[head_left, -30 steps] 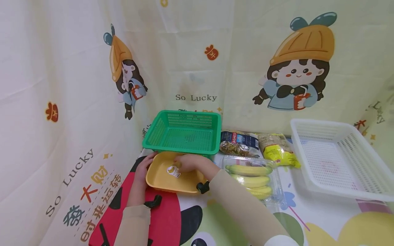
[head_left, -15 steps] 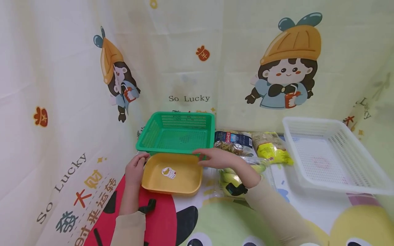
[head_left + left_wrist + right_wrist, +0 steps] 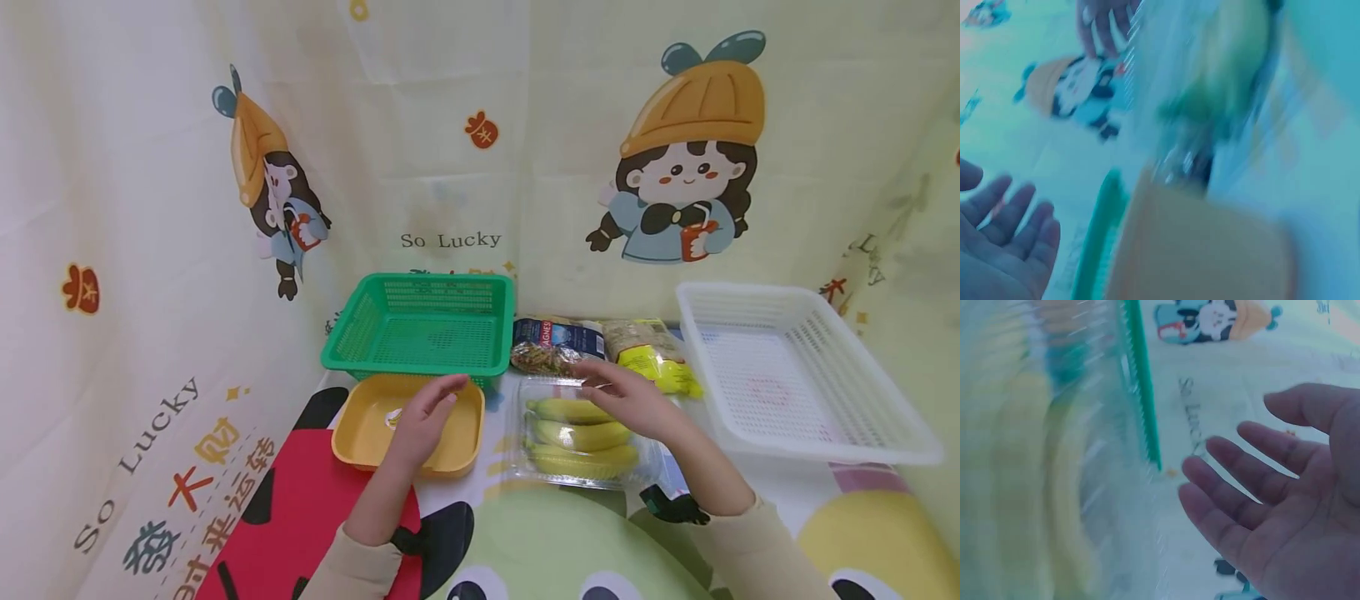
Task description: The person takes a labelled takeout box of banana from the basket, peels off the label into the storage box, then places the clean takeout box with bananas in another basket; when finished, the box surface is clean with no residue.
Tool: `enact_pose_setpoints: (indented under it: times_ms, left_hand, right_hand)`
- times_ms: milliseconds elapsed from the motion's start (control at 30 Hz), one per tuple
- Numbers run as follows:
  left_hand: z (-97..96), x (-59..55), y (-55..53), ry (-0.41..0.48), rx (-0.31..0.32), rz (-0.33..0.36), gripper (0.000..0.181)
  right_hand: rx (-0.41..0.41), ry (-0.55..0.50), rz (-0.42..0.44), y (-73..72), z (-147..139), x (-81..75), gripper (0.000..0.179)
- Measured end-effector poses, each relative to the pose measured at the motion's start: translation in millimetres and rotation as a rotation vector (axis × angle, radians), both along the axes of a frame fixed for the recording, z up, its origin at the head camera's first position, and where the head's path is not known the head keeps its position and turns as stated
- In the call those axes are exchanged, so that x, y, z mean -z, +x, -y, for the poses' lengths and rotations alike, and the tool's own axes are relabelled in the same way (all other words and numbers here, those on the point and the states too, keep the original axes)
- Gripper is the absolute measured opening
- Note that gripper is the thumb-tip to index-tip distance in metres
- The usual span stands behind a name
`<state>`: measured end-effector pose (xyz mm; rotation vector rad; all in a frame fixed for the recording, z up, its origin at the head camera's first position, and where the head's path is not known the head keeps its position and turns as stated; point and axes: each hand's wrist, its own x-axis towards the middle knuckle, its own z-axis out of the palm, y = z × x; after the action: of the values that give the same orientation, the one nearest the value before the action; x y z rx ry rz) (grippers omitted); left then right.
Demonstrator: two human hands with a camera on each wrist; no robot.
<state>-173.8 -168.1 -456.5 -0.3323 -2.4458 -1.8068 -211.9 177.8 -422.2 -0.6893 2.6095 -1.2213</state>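
Observation:
A clear plastic box of bananas [image 3: 581, 437] lies on the table, with several yellow bananas inside. My right hand [image 3: 630, 400] hovers over the right part of this box, and its fingers are spread loosely in the right wrist view. Above the yellow basin [image 3: 463, 433] is my left hand [image 3: 420, 425], its fingers extended and holding nothing. A white banana-print sticker [image 3: 392, 417] shows on the basin's floor, partly hidden by the left hand.
Behind the basin stands a green basket [image 3: 420, 365]. Two food bags, a dark-labelled packet [image 3: 557, 343] and a yellow-and-clear bag [image 3: 651, 354], lie against the back curtain. A white basket [image 3: 810, 446] stands at the right.
My right hand has left the inside of the basin and moved right to the banana box. The left hand has let go of the basin's left side and moved right, over the basin.

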Motion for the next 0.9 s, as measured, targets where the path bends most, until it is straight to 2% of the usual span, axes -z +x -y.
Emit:
enact_pose_setpoints:
  times_ms: [133, 267, 433, 567, 700, 900]
  left_hand:
    - [-31.2, 10.8, -0.7, 0.038, 0.07, 0.048, 0.039]
    - [-55.4, 19.7, 0.9, 0.075, 0.106, 0.079, 0.047]
    - [-82.0, 29.0, 0.3, 0.081, 0.081, 0.111, 0.053]
    - [-98.7, 40.5, -3.8, 0.046, 0.027, 0.123, 0.055]
    - [-105.8, 56.5, -9.5, 0.05, 0.005, 0.129, 0.055]
    - [-107.0, 75.8, -14.9, 0.238, 0.032, 0.217, 0.058]
  right_hand:
    - [0.099, -0.051, -0.011, 8.8, -18, 12.7, 0.042]
    - [0.184, -0.078, -0.047, 14.5, -32, 23.6, 0.045]
    - [0.27, -0.102, -0.042, 16.0, -44, 38.7, 0.052]
    - [0.335, -0.172, 0.038, 13.7, -49, 54.3, 0.059]
    - [0.385, -0.263, 0.154, 12.1, -51, 67.0, 0.064]
    - [0.46, -0.288, 0.325, 15.5, -51, 78.9, 0.062]
